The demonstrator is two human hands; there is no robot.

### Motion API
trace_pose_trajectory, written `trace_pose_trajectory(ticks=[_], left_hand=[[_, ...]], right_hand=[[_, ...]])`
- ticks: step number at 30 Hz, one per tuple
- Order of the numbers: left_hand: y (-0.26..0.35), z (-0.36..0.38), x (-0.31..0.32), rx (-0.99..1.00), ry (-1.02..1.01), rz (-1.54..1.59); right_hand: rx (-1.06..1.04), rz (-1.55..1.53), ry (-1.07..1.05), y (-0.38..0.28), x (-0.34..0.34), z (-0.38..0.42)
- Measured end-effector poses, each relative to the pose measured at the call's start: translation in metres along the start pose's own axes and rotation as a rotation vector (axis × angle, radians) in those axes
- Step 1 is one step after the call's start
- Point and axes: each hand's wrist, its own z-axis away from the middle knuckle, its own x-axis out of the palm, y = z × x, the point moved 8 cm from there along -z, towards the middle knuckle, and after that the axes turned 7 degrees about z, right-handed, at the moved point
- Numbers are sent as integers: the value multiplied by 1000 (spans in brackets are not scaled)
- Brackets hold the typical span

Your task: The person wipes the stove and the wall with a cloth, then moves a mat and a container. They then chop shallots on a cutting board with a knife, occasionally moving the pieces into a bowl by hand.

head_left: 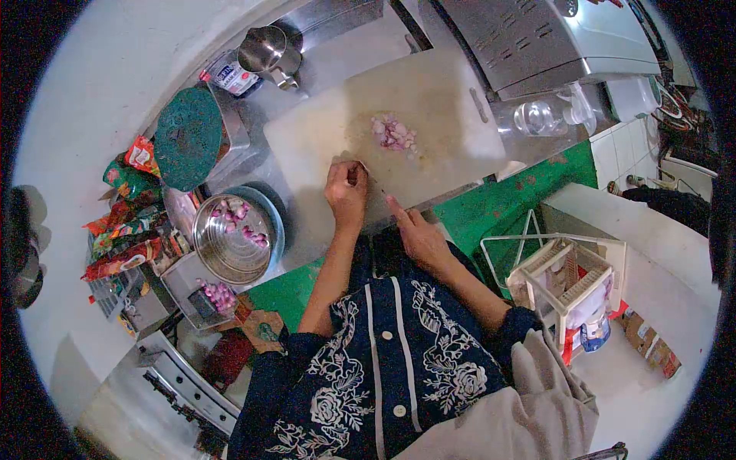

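My right hand (422, 239) grips a small knife (375, 181), its index finger stretched along the handle. The thin blade points up and left toward my left hand (347, 195), whose fingers are pinched together at the near edge of a white cutting board (314, 142). What those fingers hold is too small and hidden to name. A pile of cut pink shallots (393, 133) lies on the board beyond both hands. To the left, a round steel bowl (217, 259) holds several peeled shallots (257, 237).
More shallots (220, 295) sit in a tray at the left. A green oval lid-like piece (188, 138), colourful packets (126, 261), a jar (232, 77) and a steel jug (268, 54) stand along the wall. A metal appliance (529, 46) and a white rack (563, 280) are on the right.
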Motion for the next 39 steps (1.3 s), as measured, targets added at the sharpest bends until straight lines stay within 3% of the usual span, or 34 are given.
trace_pose_trajectory(ticks=[11,17,23,26,35,39], left_hand=[[4,0,-1,32,0,-1],[2,1,-1,36,5,-36],[-5,4,1,33,26,-22],[-5,3,1,2,25,-20],[-7,4,2,4,-41,-82],[-5,5,1,26,-22,-88]], right_hand=[[41,92,-32,-5,-2,-11],[-30,11,106,-3,1,-7],[19,-73,100,8,7,4],[90,-63,-85,7,11,3],[-8,-27,36,3,4,5],[11,32,-8,2,2,-4]])
